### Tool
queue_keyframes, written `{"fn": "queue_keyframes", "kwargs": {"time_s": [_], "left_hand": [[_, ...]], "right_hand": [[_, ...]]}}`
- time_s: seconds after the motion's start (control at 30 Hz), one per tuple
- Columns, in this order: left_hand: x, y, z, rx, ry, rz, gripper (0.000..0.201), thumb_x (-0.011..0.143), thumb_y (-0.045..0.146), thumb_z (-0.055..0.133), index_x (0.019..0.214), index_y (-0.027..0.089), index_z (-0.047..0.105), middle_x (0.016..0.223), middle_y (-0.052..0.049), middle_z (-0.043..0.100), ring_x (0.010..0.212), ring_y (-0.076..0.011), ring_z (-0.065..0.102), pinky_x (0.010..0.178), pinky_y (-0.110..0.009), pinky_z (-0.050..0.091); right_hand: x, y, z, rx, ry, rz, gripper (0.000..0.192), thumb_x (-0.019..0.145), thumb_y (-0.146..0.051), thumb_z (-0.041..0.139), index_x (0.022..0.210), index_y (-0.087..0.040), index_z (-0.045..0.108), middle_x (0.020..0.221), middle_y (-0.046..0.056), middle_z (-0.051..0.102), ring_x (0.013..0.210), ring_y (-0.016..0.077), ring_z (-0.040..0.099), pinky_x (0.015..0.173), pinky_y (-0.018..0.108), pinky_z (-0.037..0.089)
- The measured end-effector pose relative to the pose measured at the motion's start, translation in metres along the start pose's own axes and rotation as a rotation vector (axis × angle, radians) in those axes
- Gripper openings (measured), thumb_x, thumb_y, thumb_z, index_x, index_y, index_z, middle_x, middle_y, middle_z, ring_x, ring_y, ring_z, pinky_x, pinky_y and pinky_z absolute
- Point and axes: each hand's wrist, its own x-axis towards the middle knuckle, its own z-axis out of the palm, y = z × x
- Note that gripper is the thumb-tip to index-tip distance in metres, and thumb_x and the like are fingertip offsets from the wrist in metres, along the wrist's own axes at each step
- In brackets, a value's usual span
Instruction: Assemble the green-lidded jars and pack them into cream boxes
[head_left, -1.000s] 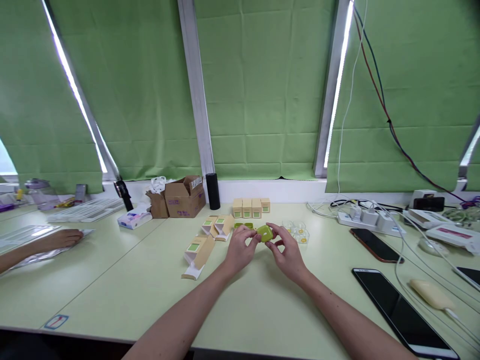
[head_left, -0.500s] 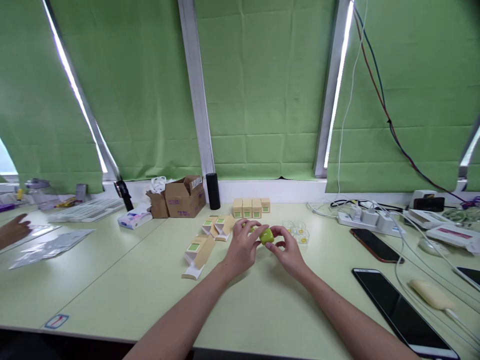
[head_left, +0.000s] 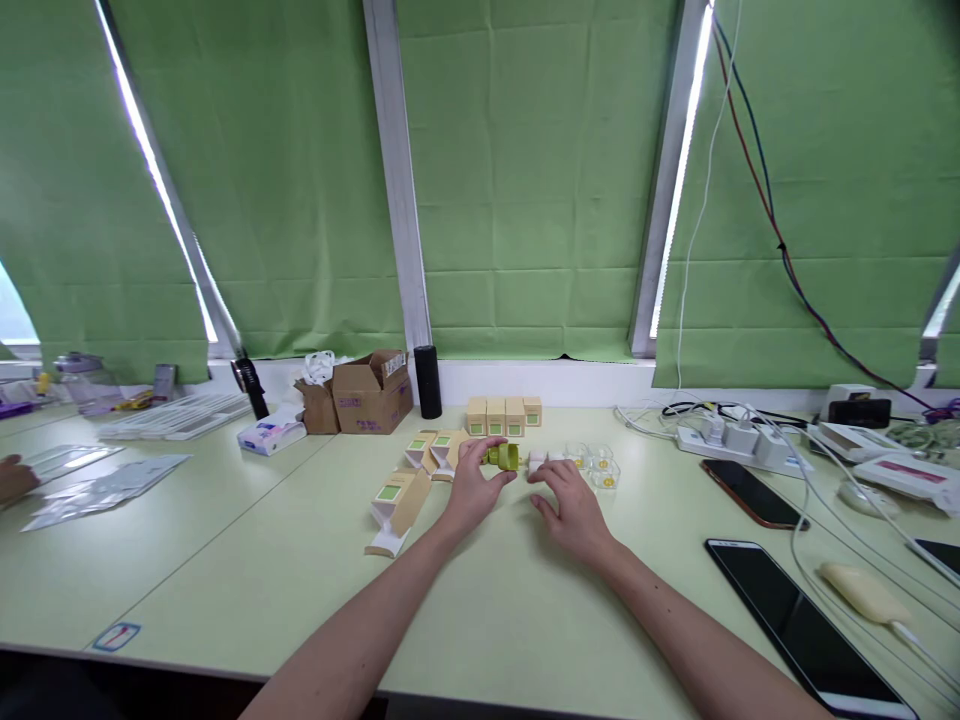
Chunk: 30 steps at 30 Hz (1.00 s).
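In front of you, the pale bench (head_left: 285,600) carries four small boxes (head_left: 495,417) in a row at the back. Nearer you on the left lie opened cartons (head_left: 401,498); small white pieces (head_left: 536,457) sit beside a clear holder (head_left: 604,466). To your right are two dark-screened phones (head_left: 799,615) and a power strip (head_left: 739,443); to your left, a cardboard box (head_left: 371,395), a tissue pack (head_left: 271,435) and a clear plastic bag (head_left: 105,492).

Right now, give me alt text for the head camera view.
A person's left hand holds a small green piece at a pale table; the right hand is near small white pieces. Small tan boxes stand behind.
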Motion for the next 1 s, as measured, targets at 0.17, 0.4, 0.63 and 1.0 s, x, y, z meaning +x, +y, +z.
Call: {"fn": "queue_keyframes", "kwargs": {"time_s": [0.17, 0.4, 0.63, 1.0], "left_hand": [[0.009, -0.012, -0.002, -0.157, 0.026, -0.206, 0.046, 0.064, 0.016, 0.084, 0.108, 0.022, 0.071, 0.116, -0.007, 0.074, 0.108, -0.0254, 0.066, 0.083, -0.034, 0.048], [0.012, -0.024, -0.001, -0.370, 0.073, -0.283, 0.049, 0.060, 0.018, 0.086, 0.107, 0.019, 0.071, 0.115, -0.011, 0.075, 0.106, -0.0267, 0.070, 0.079, -0.032, 0.053], [0.012, -0.024, -0.003, -0.426, 0.074, -0.279, 0.052, 0.060, 0.018, 0.087, 0.110, 0.019, 0.071, 0.114, -0.012, 0.076, 0.112, -0.0275, 0.069, 0.082, -0.032, 0.053], [0.011, -0.021, -0.001, -0.330, 0.077, -0.241, 0.049, 0.065, 0.020, 0.084, 0.112, 0.018, 0.070, 0.117, -0.012, 0.077, 0.115, -0.0280, 0.070, 0.082, -0.034, 0.051]], "right_hand": [[-0.005, -0.005, 0.007, -0.215, -0.216, -0.041, 0.022, 0.089, -0.015, 0.061, 0.109, -0.021, 0.067, 0.109, 0.009, 0.069, 0.109, 0.0279, 0.056, 0.094, 0.042, 0.047], [0.004, -0.017, 0.009, -0.478, -0.305, -0.114, 0.033, 0.093, -0.021, 0.055, 0.124, -0.019, 0.065, 0.141, 0.013, 0.060, 0.133, 0.0329, 0.042, 0.110, 0.048, 0.034], [0.034, -0.010, 0.029, -0.653, -0.403, -0.175, 0.037, 0.092, -0.022, 0.051, 0.124, -0.011, 0.067, 0.143, 0.021, 0.059, 0.135, 0.0352, 0.041, 0.115, 0.050, 0.025], [0.036, -0.016, 0.028, -0.655, -0.306, -0.234, 0.027, 0.089, -0.009, 0.053, 0.108, -0.013, 0.073, 0.106, 0.019, 0.074, 0.113, 0.0330, 0.053, 0.102, 0.047, 0.036]]}}
